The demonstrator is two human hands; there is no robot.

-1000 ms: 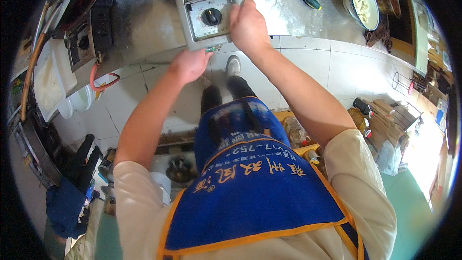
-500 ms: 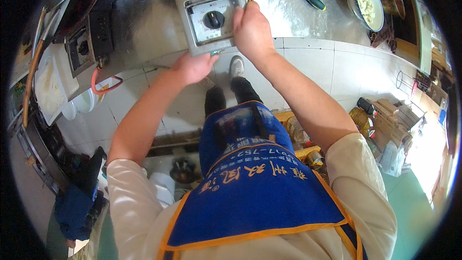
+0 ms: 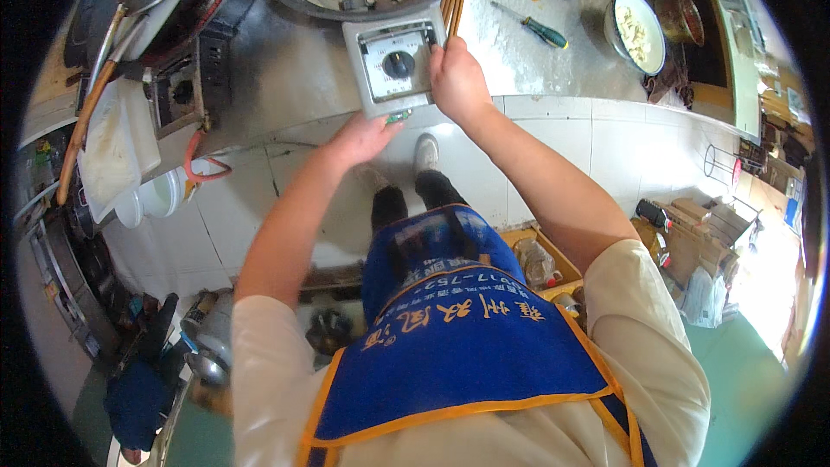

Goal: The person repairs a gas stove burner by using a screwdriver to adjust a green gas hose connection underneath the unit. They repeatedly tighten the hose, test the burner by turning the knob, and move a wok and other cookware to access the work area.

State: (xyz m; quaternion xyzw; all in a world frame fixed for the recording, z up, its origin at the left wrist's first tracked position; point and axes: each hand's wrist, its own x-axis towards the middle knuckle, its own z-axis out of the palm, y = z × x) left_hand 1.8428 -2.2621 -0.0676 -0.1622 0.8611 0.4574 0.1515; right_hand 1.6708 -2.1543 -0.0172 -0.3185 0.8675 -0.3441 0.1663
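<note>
By counter (image 3: 290, 65) edge, two hands (image 3: 461, 82) (image 3: 367, 137) on one box (image 3: 391, 93) with one knob (image 3: 399, 65).

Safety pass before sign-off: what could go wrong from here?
1. The left grip is at the small green part under the box; that part might get knocked.
2. The box's lower end reaches the counter edge in view; if the right grip slipped, it might drop.
3. Sticks beside the box could get nudged.
</note>
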